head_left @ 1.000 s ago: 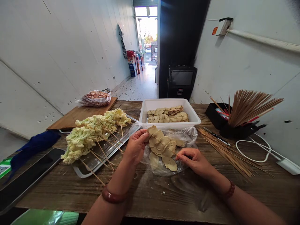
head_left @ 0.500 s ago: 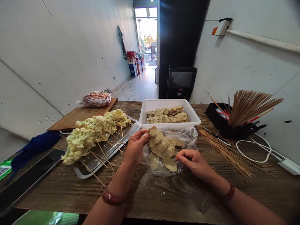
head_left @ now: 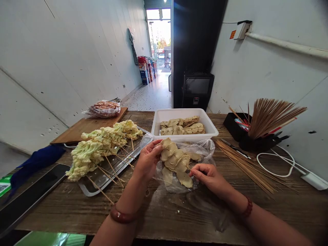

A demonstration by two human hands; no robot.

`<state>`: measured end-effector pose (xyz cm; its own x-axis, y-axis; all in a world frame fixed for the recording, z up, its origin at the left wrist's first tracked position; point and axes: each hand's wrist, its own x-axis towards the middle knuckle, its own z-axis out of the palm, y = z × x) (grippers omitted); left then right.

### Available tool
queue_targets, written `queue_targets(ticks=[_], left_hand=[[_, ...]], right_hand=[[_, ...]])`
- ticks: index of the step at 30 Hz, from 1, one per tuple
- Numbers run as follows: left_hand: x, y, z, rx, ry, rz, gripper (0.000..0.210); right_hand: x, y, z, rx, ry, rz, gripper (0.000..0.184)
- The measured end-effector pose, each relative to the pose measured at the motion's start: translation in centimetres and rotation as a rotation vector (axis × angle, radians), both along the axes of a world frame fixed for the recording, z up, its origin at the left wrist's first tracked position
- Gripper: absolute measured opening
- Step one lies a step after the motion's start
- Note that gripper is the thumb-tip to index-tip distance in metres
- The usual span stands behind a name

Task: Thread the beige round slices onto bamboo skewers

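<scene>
Thin, pale tan round slices (head_left: 175, 158) overlap in a row on a skewer between my hands. My left hand (head_left: 150, 155) pinches the slices at the row's upper left end. At the lower right end, my right hand (head_left: 207, 175) has its thumb and finger closed on the bamboo skewer (head_left: 190, 168), of which only a short bit shows. Loose slices (head_left: 185, 179) lie below the row on a clear plastic bag (head_left: 205, 147) spread on the table. Just behind it stands a white tub (head_left: 185, 136) holding skewered slices with their sticks pointing right.
Left of my hands, skewered cauliflower (head_left: 102, 143) is heaped on a metal tray (head_left: 96, 189). A wooden board (head_left: 77, 130) carries a bagged bundle (head_left: 104, 108). Loose skewers (head_left: 246, 167) lie at right, near a black holder (head_left: 253, 142) full of sticks and a white cable (head_left: 276, 175).
Both hands keep their hold on the skewered slices, almost unmoved. The whole view has shifted very slightly.
</scene>
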<state>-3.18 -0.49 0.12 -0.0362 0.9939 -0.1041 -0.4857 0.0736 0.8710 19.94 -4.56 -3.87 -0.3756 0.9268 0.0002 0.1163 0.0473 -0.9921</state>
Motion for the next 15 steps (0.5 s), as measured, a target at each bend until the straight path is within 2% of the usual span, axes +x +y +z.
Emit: queue_targets(ticks=[6,15], left_hand=[[0.00,0.09,0.04,-0.032,-0.127,-0.040,0.031],[0.30,0.06,-0.34,-0.031,-0.125,-0.163,0.026]], right_hand=[[0.05,-0.13,0.13,-0.076,0.046,-0.007,0.052],[-0.31,-0.31,-0.05,-0.109,0.064,-0.001,0.052]])
